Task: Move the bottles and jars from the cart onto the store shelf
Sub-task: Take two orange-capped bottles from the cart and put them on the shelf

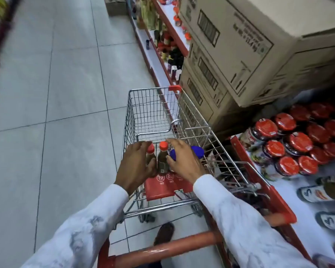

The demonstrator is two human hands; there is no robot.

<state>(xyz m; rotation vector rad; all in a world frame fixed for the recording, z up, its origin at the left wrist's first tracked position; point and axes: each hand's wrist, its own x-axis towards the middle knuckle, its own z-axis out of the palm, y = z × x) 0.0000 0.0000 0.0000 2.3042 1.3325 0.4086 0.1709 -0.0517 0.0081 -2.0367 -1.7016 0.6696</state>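
presently, item by item. left hand (136,163): reaching into the child seat of the cart (153,113), fingers curled round a dark bottle with an orange cap (150,151); it touches the glass, though whether the grasp is fully clenched i cannot tell. right hand (182,161): spread and unclenched over a blue-lidded jar (196,151), fingertips at the lid, not clearly gripping. between the hands: a second orange-capped bottle (162,155), upright and untouched. both hands work together, likely so that two items leave the seat in one trip. these goods stand upright in the seat, against its red flap (159,188), probably because the seat keeps them within reach; the main basket looks empty. cart: parked just beside the store shelf (278,194) on the person's right, so each transfer is short. shelf contents: red-lidded jars (286,147) packed close, labelled jars lying nearer the edge, some white space between them. cardboard boxes (240,55) stacked beyond the jars. task judged late, with few items left.
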